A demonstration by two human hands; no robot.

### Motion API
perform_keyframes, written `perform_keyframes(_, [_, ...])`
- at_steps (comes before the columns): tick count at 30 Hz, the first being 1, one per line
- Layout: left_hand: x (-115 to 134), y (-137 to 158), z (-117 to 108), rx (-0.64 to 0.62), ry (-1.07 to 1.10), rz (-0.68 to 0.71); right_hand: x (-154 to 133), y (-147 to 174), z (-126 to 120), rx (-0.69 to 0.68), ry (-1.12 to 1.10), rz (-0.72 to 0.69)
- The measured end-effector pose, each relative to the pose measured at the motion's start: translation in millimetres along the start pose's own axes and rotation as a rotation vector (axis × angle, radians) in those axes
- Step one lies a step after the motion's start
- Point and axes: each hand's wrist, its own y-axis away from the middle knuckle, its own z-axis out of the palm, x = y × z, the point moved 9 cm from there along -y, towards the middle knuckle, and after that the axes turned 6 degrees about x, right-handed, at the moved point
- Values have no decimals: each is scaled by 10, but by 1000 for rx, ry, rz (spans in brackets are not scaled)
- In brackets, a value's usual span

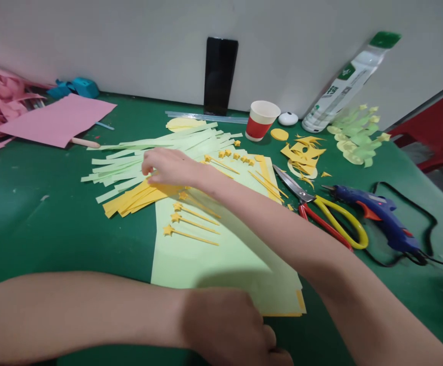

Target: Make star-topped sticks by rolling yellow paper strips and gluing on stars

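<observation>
My right hand (171, 168) reaches across the table to the paper strips. Its fingers are curled, the tips between the light green strips (202, 140) and the yellow strips (129, 201); whether they pinch a strip I cannot make out. Closed and in shadow, my left hand (229, 325) is at the bottom edge, over the near edge of the light green paper sheet (183, 264); whatever its fingers hold is hidden. On the sheet lie several yellow paper stars on thin stems (194, 236). Small loose yellow stars (236, 156) lie beyond my right forearm.
Scissors (301, 193) and a blue glue gun (377, 213) with its cord lie right. Behind are a paper cup (258, 122), a white bottle (343, 86), yellow scraps (303, 155), green paper flowers (358, 137) and a leaning black phone (220, 76). Pink paper (59, 119) lies left.
</observation>
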Motion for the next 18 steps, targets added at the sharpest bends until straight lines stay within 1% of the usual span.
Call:
perform_keyframes(2, [14,17,-23,35,-11,14,-53,-72,73,-29,-31,-38])
perform_keyframes(4, [21,25,-27,40,-27,22,-74,-120,129,-68,-62,-40])
perform_keyframes(8, [24,24,-16,23,-56,28,-48,-167,150,-110,-118,8])
perform_keyframes(13, [10,30,-11,43,-58,21,10,-188,167,-136,-152,68])
perform_keyframes(15, [6,34,-8,49,-58,21,7,-206,178,-134,-159,62])
perform_keyframes(18, [10,35,-6,41,-42,27,-13,-235,146,-86,-168,34])
